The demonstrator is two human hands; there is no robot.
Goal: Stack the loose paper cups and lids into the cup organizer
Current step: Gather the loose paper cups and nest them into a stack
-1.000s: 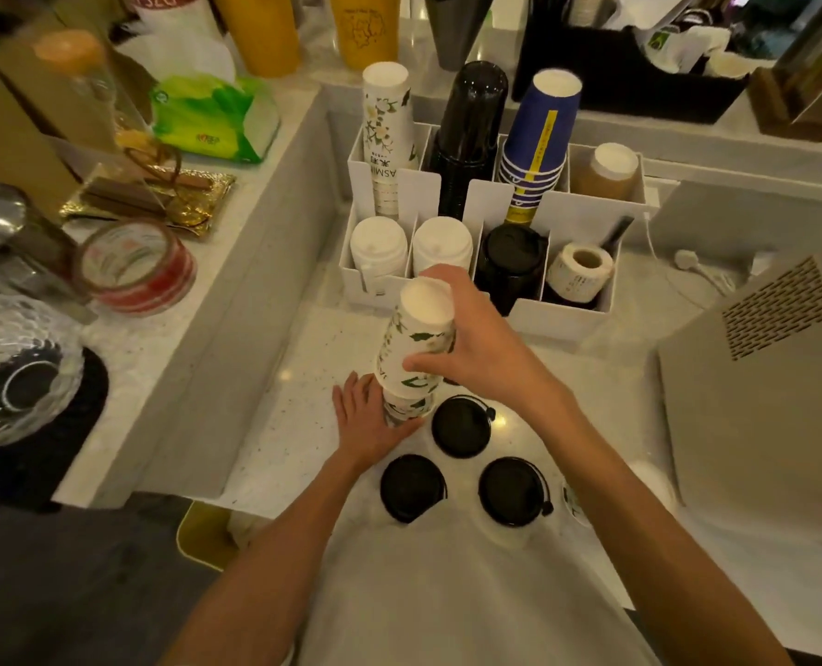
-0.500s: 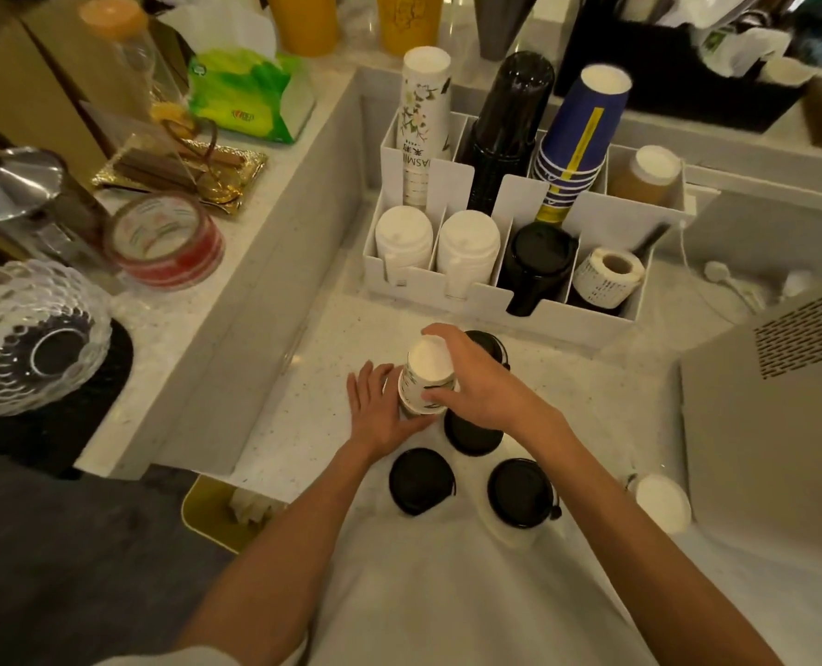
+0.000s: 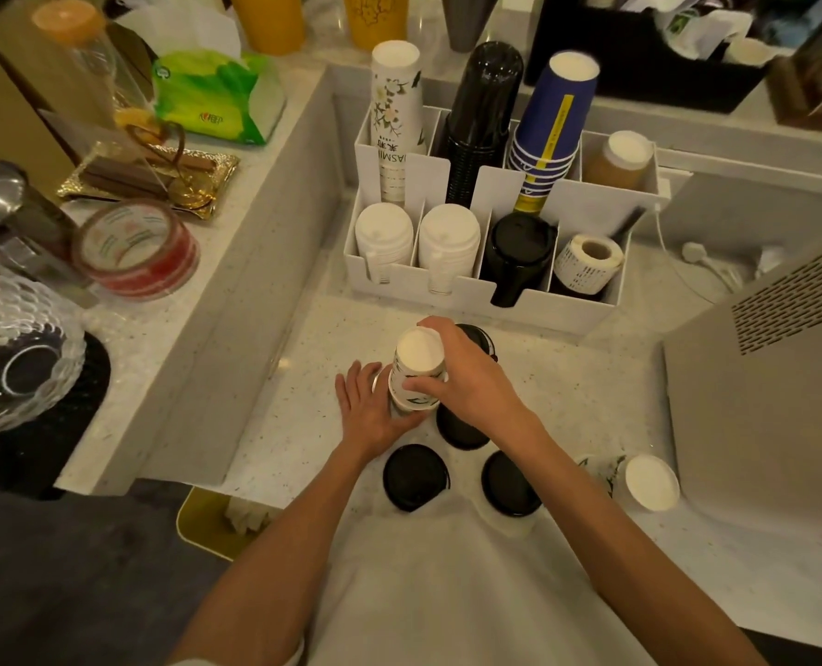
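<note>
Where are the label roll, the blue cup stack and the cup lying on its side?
label roll [image 3: 588, 263], head view, its printed side.
blue cup stack [image 3: 554, 118], head view, top cup's wall.
cup lying on its side [image 3: 651, 483], head view, its white base.

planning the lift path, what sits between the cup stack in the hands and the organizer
Head view: only a black lid behind the cup stack, then bare speckled counter up to the organizer.

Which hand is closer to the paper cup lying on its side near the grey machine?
The right hand. It grips the upside-down cups, with the lying cup off to its right; the left hand sits farther away, beyond those cups.
</note>
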